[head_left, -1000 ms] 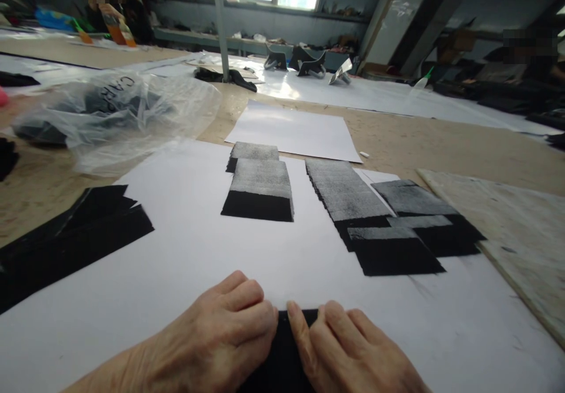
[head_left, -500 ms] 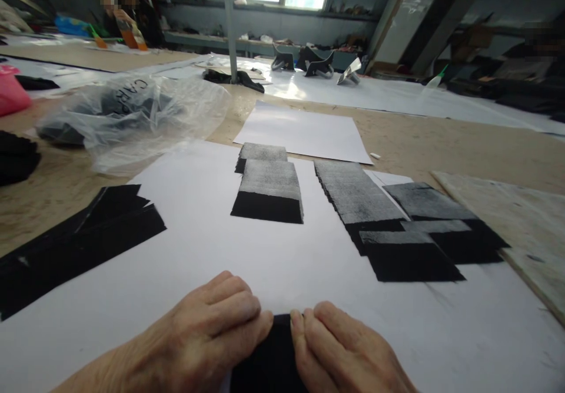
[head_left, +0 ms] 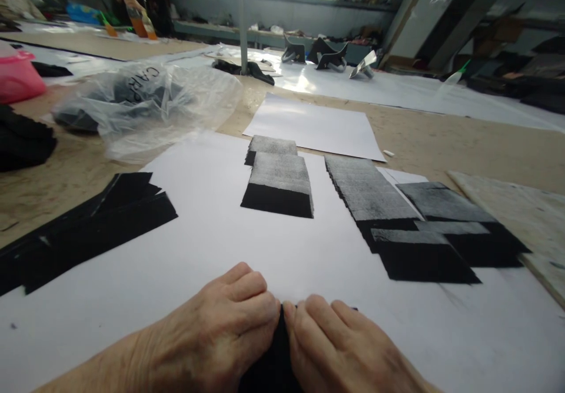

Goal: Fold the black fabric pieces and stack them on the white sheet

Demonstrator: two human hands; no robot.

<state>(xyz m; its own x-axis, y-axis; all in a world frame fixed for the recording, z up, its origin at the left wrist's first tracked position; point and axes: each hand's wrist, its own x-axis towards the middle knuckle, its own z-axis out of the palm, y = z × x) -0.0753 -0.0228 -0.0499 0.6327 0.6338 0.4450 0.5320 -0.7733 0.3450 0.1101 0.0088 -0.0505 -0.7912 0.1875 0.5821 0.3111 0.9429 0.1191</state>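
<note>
Low in the head view, a piece of black fabric (head_left: pixel 270 375) lies on a large white sheet (head_left: pixel 207 234). My left hand (head_left: pixel 229 322) pinches its far edge from the left, fingers curled. Close beside it, my right hand (head_left: pixel 335 340) pinches the same edge, thumb and fingertips pressed together. Both palms and most of the fabric are hidden. Beyond my hands lie overlapping black pieces with greyish coated bands (head_left: pixel 282 178). More such pieces (head_left: pixel 428 257) are fanned out at the right.
Long black strips (head_left: pixel 101 231) lie at the left. Behind them are a clear plastic bag (head_left: pixel 176 105) and a pink container (head_left: pixel 17 75). A smaller white sheet (head_left: pixel 313 125) sits farther back, and a pale board (head_left: pixel 507 205) at the right. Another person (head_left: pixel 136 5) is at the far left.
My hands have come closer together along the fabric's edge, narrowing the black showing between them. The view has shifted slightly, moving the surroundings to the right in the picture.
</note>
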